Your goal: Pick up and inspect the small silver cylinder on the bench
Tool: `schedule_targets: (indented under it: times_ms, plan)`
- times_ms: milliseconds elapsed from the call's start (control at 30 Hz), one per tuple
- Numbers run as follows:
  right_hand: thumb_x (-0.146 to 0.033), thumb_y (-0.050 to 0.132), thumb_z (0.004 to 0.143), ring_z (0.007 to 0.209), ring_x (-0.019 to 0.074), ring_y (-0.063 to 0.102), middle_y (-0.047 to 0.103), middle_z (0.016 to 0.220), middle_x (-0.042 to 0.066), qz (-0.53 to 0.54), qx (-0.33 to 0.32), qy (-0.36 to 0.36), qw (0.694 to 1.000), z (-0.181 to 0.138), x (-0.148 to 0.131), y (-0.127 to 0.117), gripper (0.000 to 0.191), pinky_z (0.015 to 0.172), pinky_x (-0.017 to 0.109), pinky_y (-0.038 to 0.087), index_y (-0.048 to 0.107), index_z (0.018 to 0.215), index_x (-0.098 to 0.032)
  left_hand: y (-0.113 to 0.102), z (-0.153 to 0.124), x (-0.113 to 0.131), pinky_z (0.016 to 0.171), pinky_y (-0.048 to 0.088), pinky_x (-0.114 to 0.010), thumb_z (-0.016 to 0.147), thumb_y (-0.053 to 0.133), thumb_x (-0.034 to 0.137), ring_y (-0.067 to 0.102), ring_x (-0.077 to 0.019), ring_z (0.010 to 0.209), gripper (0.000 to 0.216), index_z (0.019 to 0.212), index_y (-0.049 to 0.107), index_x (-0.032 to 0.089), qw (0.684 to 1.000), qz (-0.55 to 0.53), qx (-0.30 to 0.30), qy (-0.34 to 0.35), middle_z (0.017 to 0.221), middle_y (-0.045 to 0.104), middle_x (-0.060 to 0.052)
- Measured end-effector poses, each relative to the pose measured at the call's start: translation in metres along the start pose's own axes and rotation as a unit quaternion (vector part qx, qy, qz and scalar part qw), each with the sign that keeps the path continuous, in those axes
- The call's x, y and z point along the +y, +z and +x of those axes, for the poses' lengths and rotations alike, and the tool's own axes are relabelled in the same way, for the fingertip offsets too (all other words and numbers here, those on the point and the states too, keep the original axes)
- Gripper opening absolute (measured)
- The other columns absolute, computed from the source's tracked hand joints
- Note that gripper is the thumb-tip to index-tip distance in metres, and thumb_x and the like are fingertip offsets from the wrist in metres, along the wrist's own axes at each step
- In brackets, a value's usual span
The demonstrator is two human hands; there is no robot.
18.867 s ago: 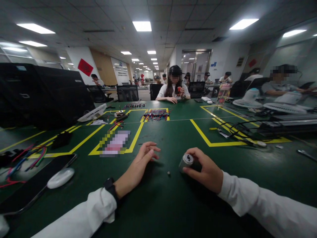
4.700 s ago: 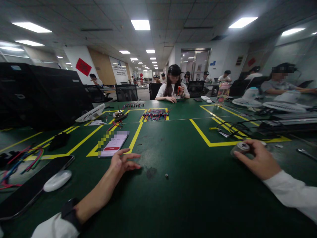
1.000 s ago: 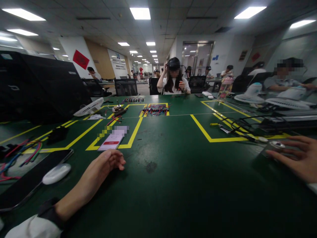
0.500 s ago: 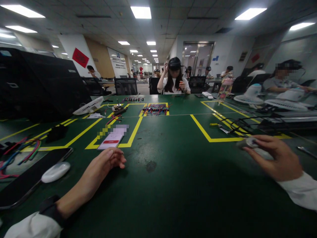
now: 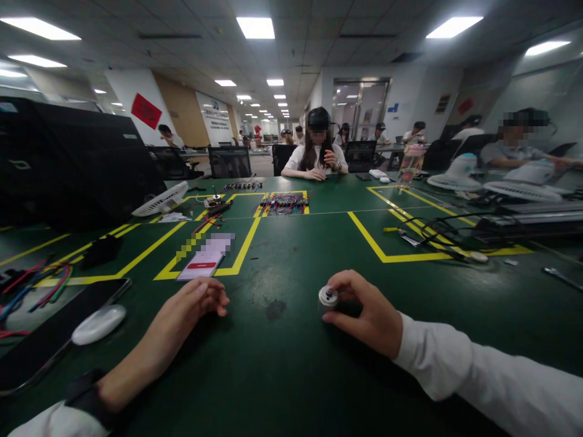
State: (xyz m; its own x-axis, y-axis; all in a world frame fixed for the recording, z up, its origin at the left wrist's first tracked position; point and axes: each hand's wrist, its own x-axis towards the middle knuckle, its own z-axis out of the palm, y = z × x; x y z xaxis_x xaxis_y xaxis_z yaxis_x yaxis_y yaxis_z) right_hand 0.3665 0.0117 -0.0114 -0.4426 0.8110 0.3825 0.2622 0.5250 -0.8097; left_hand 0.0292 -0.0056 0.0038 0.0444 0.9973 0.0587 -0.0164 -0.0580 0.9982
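Near the middle of the green table, my right hand (image 5: pixel 364 312) grips a small silver cylindrical motor (image 5: pixel 327 303) between thumb and fingers. The motor stands upright, a short dark shaft on its top face; whether its base touches the table I cannot tell. My left hand (image 5: pixel 198 303) rests on the table with loosely bent fingers and nothing in it. Just beyond its knuckles lies a phone with a lit screen (image 5: pixel 204 258). A white oval mouse-like case (image 5: pixel 99 325) and a dark phone (image 5: pixel 50 334) are left of my left forearm.
Bundled coloured wires (image 5: pixel 285 203) lie at the table's far middle. Black cables (image 5: pixel 437 233), a small round piece (image 5: pixel 479 257) and a wrench-like tool (image 5: pixel 562 278) are on the right. A black computer case (image 5: pixel 77 164) stands left. Opposite sits a person (image 5: pixel 314 152).
My right hand has moved left from the right side to the table's middle, carrying the motor. My left hand has stayed nearly still. The person opposite has lowered a raised hand to the table.
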Motion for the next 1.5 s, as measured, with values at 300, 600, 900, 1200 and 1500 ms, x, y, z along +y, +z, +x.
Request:
schedule_targets:
  times_ms: [300,600,900,1200,1500]
  plan:
    - [-0.030,0.077,0.065,0.094,0.0141,0.061,0.060,0.104,0.005,0.055,-0.070,0.089,0.992,0.008,0.004,-0.003,0.050,0.087,0.034,0.051,0.052,0.105,-0.016,0.093,0.015,0.012,0.088,0.047,-0.041,0.081,0.065,0.032,0.062,-0.0244,0.097,0.033,0.113,0.062,0.024,0.966,0.195,-0.139,0.096,0.108,0.068,-0.008]
    - [-0.029,0.073,0.070,0.094,0.0130,0.059,0.058,0.105,0.005,0.044,-0.080,0.063,0.994,0.008,0.005,-0.003,0.044,0.087,0.032,0.051,0.052,0.107,-0.016,0.142,0.029,0.030,0.086,0.047,-0.039,0.084,0.063,0.033,0.063,-0.0226,0.094,0.016,0.085,0.076,0.024,0.928,0.260,-0.159,0.214,0.100,0.070,-0.006]
    - [-0.030,0.070,0.072,0.086,0.0133,0.052,0.058,0.100,0.004,-0.092,-0.056,0.070,0.992,0.002,-0.003,-0.006,0.039,0.076,0.029,0.045,0.054,0.106,-0.019,0.115,0.033,0.016,0.087,0.044,-0.041,0.083,0.064,0.037,0.061,-0.0245,0.095,0.018,0.090,0.077,0.027,0.948,0.235,-0.109,0.187,0.098,0.067,-0.006]
    - [-0.031,0.066,0.075,0.084,0.0128,0.049,0.056,0.101,0.004,-0.113,-0.067,0.077,0.988,0.000,-0.005,-0.006,0.039,0.073,0.028,0.042,0.052,0.110,-0.019,0.111,0.028,-0.009,0.103,0.011,-0.066,0.080,0.066,0.044,0.046,-0.0351,0.123,0.016,0.093,0.075,0.044,0.870,0.434,-0.175,0.156,0.127,0.064,0.000]
    - [-0.043,0.058,0.081,0.083,0.0143,0.056,0.058,0.097,0.006,-0.124,0.042,0.085,0.988,-0.006,0.009,-0.035,0.038,0.075,0.030,0.048,0.048,0.106,-0.017,0.077,0.033,-0.015,0.090,0.045,-0.045,0.085,0.051,0.056,0.062,-0.0267,0.103,0.059,0.136,0.041,0.028,0.995,-0.003,-0.057,0.080,0.133,0.054,-0.014]
